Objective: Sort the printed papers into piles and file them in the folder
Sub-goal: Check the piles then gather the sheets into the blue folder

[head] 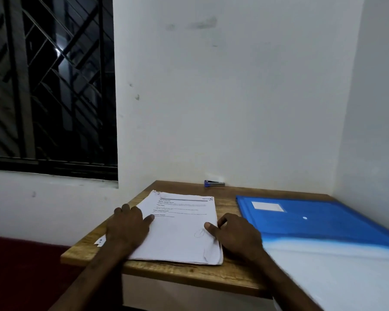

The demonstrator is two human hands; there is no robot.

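- At the far left, a dark window (52,86) with a diagonal grille is set in the white wall.
- A small paper scrap (100,240) pokes out just left of the left wrist, on the wooden surface (189,274).
- The left hand (127,225) lies flat on the left edge of the stack. Its fingers (125,208) are straight and close together, with the thumb spread onto the top sheet.
- The printed papers (180,234) lie in one stack in the middle of the surface, text at the far end.
- A blue stapler (214,183) sits at the far edge, by the wall.
- The right hand (236,234) is at the stack's right edge, thumb on the top sheet. The other fingers (222,221) are bent beside the edge; I cannot tell whether they clamp the sheets.
- The blue folder (312,218) lies closed and flat, just right of the papers.
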